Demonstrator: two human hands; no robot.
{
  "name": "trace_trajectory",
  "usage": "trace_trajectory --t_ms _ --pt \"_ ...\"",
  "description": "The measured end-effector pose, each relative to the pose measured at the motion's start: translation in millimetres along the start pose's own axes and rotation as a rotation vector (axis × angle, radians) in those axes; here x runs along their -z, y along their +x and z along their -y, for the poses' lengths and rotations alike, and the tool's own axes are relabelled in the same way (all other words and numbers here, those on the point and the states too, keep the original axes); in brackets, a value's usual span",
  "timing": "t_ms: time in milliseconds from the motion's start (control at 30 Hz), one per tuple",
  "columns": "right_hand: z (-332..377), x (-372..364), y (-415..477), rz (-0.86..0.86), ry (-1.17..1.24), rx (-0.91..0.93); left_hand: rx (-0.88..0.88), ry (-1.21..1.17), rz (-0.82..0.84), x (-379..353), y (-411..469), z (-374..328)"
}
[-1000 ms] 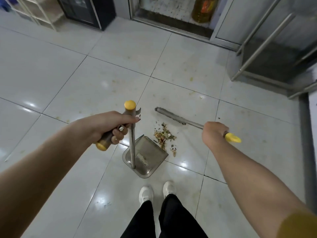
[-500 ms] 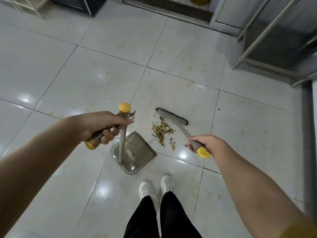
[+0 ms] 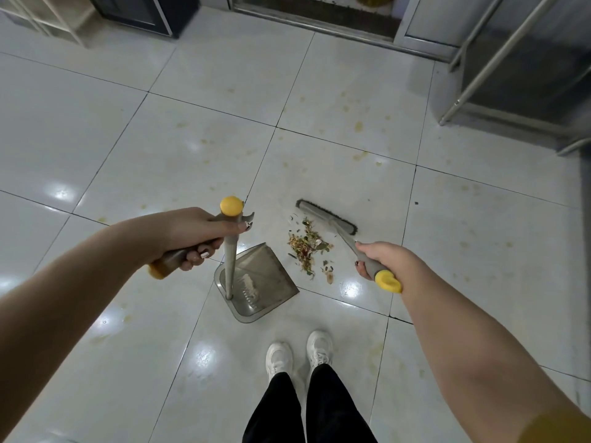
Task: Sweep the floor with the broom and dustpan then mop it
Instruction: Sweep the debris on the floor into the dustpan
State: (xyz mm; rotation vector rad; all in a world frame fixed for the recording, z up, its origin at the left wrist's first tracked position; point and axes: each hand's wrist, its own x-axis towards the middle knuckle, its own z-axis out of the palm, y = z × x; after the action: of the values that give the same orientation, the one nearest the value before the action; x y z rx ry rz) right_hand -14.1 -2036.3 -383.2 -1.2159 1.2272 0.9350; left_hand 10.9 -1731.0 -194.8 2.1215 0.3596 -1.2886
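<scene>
A grey dustpan stands on the tiled floor just ahead of my white shoes, its open lip facing right. Its upright metal pole ends in a yellow cap, and my left hand grips the grey, yellow-tipped crossbar handle at the top. My right hand grips the grey broom handle near its yellow end. The broom head rests on the floor just beyond a small pile of dry leaf litter. The pile lies between the broom head and the dustpan lip.
Yellowish stains speckle the white glossy tiles ahead. A metal rack leg and a grey cabinet stand at the far right. A doorway threshold runs along the top, with a dark cabinet at top left.
The broom handle has swung from pointing right to pointing towards me, and the broom head has drawn close behind the litter. The dustpan has stayed in place.
</scene>
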Motion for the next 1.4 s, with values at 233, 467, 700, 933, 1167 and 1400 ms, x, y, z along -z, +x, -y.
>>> trace_trajectory --t_ms 233,467,700,933,1167,1400 --pt "-6 -3 7 -0.102 -0.466 0.088 -0.055 0.011 -0.097 0 8 -12" --pt "-44 -14 22 -0.139 -0.483 0.02 -0.052 -0.057 -0.091 -8 15 -17" --pt "-74 -42 17 -0.018 -0.379 -0.129 -0.101 -0.044 -0.154 -11 18 -14" --pt "-104 -68 -12 0.149 -0.357 -0.234 -0.119 -0.041 -0.139 -15 15 -4" --pt "-95 -51 -47 0.382 -0.087 -0.423 -0.118 -0.046 -0.149 -13 14 -4" --pt "-73 -11 -63 0.406 -0.026 -0.458 -0.104 -0.04 -0.141 -17 13 1"
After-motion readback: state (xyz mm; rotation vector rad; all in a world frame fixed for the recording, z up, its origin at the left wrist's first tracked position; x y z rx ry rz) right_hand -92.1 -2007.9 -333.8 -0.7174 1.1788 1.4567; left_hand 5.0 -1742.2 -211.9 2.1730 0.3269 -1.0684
